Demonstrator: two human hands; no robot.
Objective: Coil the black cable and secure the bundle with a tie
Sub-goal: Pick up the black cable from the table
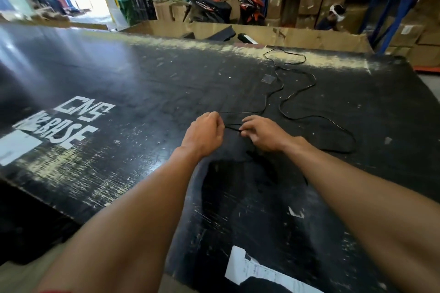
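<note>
A thin black cable [307,83] lies in loose curves over the black table top [147,83], running from the far edge down to my hands. My left hand [204,134] is closed in a fist around a strand near the table's middle. Just to its right, my right hand [264,133] pinches the same cable between fingertips, with a short stretch spanning the two hands. One large loop [342,135] trails to the right of my right hand. I see no tie.
White lettering [69,121] marks the table's left part and a torn paper label [257,271] sits near the front edge. Open cardboard boxes [297,35] line the far edge. Motorbikes [250,4], stacked cartons on shelving and a seated person [333,19] lie beyond.
</note>
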